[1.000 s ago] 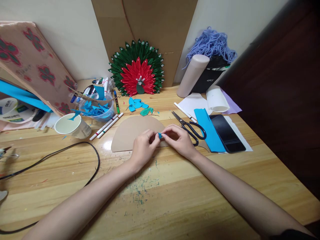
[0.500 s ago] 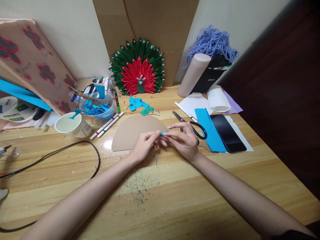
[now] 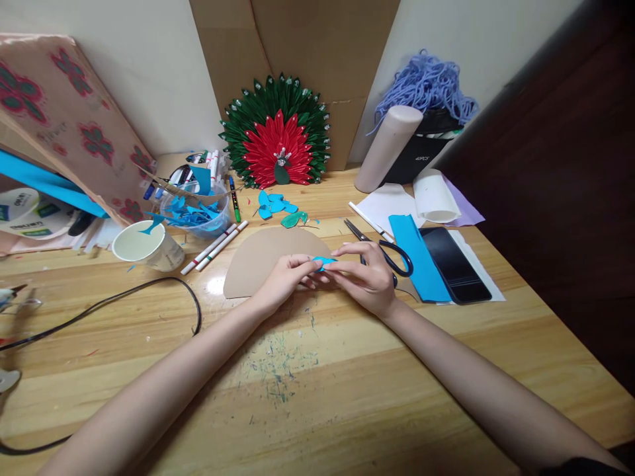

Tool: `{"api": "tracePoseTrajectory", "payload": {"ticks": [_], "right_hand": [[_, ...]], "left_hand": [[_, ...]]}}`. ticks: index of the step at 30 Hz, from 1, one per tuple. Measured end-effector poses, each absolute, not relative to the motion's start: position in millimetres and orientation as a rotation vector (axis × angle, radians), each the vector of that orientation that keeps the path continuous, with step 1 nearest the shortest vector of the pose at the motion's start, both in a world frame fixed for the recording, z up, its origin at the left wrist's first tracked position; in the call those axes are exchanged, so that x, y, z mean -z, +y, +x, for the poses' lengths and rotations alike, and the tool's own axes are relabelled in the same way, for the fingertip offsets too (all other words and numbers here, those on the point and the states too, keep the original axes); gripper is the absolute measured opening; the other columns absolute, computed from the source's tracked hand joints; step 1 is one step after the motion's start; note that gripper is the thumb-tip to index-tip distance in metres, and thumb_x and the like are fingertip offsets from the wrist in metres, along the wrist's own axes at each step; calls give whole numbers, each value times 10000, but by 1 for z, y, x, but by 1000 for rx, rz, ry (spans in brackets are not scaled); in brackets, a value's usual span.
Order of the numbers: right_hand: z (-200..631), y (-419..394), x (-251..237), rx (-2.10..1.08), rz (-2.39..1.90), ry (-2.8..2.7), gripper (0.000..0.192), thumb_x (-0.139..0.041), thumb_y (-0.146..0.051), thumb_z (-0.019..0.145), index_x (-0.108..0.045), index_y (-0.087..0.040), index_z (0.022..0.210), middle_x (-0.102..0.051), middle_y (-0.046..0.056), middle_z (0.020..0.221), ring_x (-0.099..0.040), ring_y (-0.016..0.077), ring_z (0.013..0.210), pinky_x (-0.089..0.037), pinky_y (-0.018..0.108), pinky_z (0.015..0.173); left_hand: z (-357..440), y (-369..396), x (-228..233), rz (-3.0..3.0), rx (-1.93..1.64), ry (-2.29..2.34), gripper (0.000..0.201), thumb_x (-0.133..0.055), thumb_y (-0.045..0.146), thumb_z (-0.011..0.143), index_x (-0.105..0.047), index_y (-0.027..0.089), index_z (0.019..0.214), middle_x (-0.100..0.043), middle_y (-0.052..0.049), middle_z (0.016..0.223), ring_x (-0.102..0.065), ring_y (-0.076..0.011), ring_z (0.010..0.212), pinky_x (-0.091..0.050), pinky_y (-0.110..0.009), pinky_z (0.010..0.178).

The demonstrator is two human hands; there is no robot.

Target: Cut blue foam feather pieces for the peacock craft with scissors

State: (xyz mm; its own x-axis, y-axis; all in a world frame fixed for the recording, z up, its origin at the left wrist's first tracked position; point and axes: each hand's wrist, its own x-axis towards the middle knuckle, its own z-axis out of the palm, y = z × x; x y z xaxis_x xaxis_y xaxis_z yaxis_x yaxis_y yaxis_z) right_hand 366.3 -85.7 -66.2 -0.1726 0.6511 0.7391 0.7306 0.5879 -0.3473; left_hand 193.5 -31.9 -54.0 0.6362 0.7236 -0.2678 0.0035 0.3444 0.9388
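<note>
Fingers of both my hands are pinching one small blue paper piece (image 3: 325,263) between them, just above the flat edge of the tan half-circle of card (image 3: 268,259) lying on the wooden surface (image 3: 347,383). My left hand (image 3: 288,281) is closing on its left end; my right hand (image 3: 364,277) is clamping the right end, thumb under, forefinger on top. I am judging the piece to be very light, thin and limp, easily creased or torn, so the folded edges look the safest place to grip, with gentle pressure. Most of the piece is sitting hidden behind my fingertips, so its exact shape is hard to make out. Scissors (image 3: 384,251) are lying just beyond my right hand, partly covered by it; more blue cut-outs (image 3: 275,203) are lying farther back.
</note>
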Motion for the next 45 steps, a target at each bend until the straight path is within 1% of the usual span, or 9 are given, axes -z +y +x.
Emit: {"api": "tracePoseTrajectory", "payload": {"ticks": [5, 13, 19, 23, 30, 35, 40, 45], "right_hand": [[367, -84, 66, 156, -1074, -1931, 199, -669, -143, 755, -668, -282, 898, -632, 45, 954, -585, 202, 874, -487, 377, 746], [368, -84, 66, 167, -1058, -2010, 203, -644, -154, 781, -648, -287, 934, -616, 44, 984, -576, 205, 911, -476, 395, 794], [364, -84, 67, 82, -1150, -1975, 117, -621, -170, 798, -618, -243, 890, -602, 62, 969, -568, 221, 902, -452, 396, 764], [362, -83, 68, -30, -1196, -1935, 83, -602, -190, 814, -592, -230, 886, -574, 70, 952, -563, 225, 915, -441, 409, 790], [360, -82, 67, -165, -1230, -1888, 49, -579, -180, 819, -574, -215, 853, -540, 71, 934, -542, 218, 920, -445, 401, 809], [361, -82, 68, -191, -1244, -1873, 38, -586, -191, 815, -574, -214, 843, -532, 71, 939, -540, 218, 925, -445, 403, 821], [361, -81, 68, -205, -1260, -1865, 39, -573, -181, 823, -577, -214, 844, -531, 72, 947, -538, 217, 939, -448, 402, 830], [362, -81, 69, -169, -1244, -1872, 49, -587, -180, 811, -592, -210, 849, -537, 71, 937, -540, 217, 925, -450, 394, 817]], "left_hand": [[192, -31, 54, 1073, -504, 778, 241, -637, 343, 744, -694, 110, 754, -696, -69, 713, -604, -112, 663, -458, -227, 678], [190, -28, 53, 1081, -443, 739, 247, -643, 332, 736, -702, 94, 766, -697, -93, 737, -625, -136, 684, -462, -262, 703], [189, -27, 54, 1092, -421, 682, 290, -643, 375, 752, -701, 94, 796, -697, -100, 767, -627, -134, 716, -460, -266, 738], [190, -26, 60, 1133, -427, 666, 309, -642, 402, 757, -698, 101, 798, -698, -99, 788, -627, -140, 745, -460, -266, 751], [190, -26, 63, 1199, -438, 639, 306, -631, 411, 766, -693, 114, 802, -685, -71, 801, -601, -130, 760, -456, -254, 740], [190, -29, 61, 1285, -458, 640, 270, -661, 381, 736, -693, 124, 813, -659, -33, 768, -564, -114, 714, -439, -238, 695], [193, -31, 62, 1242, -487, 658, 316, -655, 428, 722, -681, 114, 751, -658, -46, 741, -563, -121, 686, -434, -250, 677], [194, -32, 64, 1178, -506, 686, 341, -644, 458, 724, -677, 119, 743, -661, -48, 719, -554, -111, 655, -436, -241, 660]]}}
